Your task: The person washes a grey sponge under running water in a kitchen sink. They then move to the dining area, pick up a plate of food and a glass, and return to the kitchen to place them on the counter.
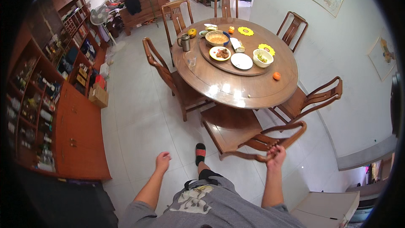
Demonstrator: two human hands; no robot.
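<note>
My right hand grips the top rail of a carved wooden chair, whose seat reaches partly under the table edge. My left hand hangs over the tiled floor at my side, holding nothing, its fingers loosely bent. Beyond the chair stands a round wooden dining table with a turntable. On the turntable are a white plate, a bowl of green grapes, a plate of dark food and a woven basket. An orange fruit lies near the table's right rim.
Another wooden chair stands left of the table, and one at its right. A steel mug and clear glass sit by the left rim. Shelving lines the left wall, with a cardboard box and standing fan nearby.
</note>
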